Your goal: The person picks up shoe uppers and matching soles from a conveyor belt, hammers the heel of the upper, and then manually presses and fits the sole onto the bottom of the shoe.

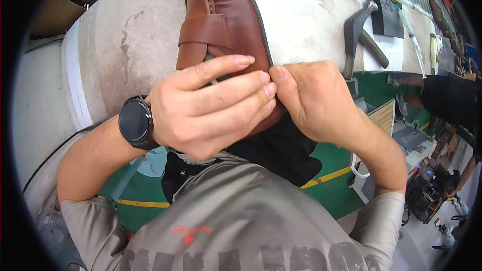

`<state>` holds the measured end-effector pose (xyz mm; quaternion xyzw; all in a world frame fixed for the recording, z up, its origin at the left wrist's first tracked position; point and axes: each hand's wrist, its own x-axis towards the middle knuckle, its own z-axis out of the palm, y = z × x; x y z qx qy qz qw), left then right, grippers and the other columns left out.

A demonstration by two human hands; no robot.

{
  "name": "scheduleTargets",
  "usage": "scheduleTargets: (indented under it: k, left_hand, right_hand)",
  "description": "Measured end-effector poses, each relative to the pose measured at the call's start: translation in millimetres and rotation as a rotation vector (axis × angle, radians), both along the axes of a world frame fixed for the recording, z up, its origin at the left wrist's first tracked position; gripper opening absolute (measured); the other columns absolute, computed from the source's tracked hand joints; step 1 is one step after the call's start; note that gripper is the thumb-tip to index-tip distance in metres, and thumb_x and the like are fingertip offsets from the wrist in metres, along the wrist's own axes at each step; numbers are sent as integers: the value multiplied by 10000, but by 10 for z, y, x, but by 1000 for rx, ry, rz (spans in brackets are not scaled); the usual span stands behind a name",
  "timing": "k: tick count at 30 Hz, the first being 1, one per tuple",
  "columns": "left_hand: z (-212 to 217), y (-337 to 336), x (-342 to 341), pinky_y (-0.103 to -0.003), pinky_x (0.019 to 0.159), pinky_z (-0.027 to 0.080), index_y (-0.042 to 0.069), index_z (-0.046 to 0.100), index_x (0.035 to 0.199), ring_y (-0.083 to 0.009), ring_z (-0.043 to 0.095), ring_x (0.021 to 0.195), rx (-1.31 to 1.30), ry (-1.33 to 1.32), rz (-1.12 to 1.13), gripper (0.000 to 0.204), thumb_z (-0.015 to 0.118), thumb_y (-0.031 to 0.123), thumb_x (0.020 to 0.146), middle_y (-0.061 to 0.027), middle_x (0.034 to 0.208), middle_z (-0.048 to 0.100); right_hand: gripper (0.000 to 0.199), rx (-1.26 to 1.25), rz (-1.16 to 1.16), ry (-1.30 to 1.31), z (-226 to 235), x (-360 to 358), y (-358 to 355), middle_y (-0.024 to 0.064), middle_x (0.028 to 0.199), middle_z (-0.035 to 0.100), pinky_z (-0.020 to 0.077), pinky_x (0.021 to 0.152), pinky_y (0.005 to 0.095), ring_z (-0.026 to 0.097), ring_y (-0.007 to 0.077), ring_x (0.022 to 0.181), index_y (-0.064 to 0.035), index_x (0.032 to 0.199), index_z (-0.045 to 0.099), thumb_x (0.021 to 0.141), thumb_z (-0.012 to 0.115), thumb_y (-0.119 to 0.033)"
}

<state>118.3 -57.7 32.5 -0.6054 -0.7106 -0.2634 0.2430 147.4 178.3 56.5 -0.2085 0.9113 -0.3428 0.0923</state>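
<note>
Shirt (236,221): grey w/ dark and red print, nearest the cam; forearms come in from lower edge.
Dark cloth (281,153): black apron or similar, hangs under the hands, over the lap.
Watch (134,122): black round face, on left wrist.
Left hand (201,105): wrapped over rear part of shoe, fingers (236,88) curled and laid side by side across the opening; closed firmly on it, not spread.
Right hand (314,98): thumb and fingertips pressed together at shoe's right edge, pinching where upper meets sole; touches left fingertips.
Shoe (223,15): brown leather loafer w/ strap across vamp, dark sole edge; toe points away, heel end hidden under the hands; lies on bench, held at its near end.
Progress: upper looks fully formed, strap and stitching in place; work now at the edge seam by the heel side. Judged mid-stage; how much of the edge is done – cannot tell, hands cover it.
Bench (130,35): pale, stained, rounded worktop.
Hammer (359,27): metal head, lies right of shoe, apart from it, untouched.
Far right: dark foam block (386,12), thin tube-like tools (411,25), another person's dark garment (447,98).
Floor (331,170): green w/ yellow line.
</note>
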Motion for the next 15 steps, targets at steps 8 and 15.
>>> scheduleTargets:
  k: [8, 15]
  left_hand:
    - [-30, -43, 23, -469, 1015, 607, 58, 788, 1077, -260, 709, 1132, -41, 59, 10, 212, 739, 37, 871, -81, 1186, 732]
    - [-51, -32, 41, -463, 1016, 595, 50, 792, 1054, -235, 710, 1122, -7, 25, 20, 202, 740, 40, 859, -77, 1168, 733]
  right_hand:
    - [624, -710, -250, -362, -407, 312, -18, 28, 585, 341, 313, 501, 320, 310, 92, 604, -25, 663, 477, 1164, 405, -390]
    - [438, -365, -139, 55, -328, 254, -45, 135, 572, 480, 393, 470, 396, 465, 288, 490, -27, 694, 555, 1082, 581, -229]
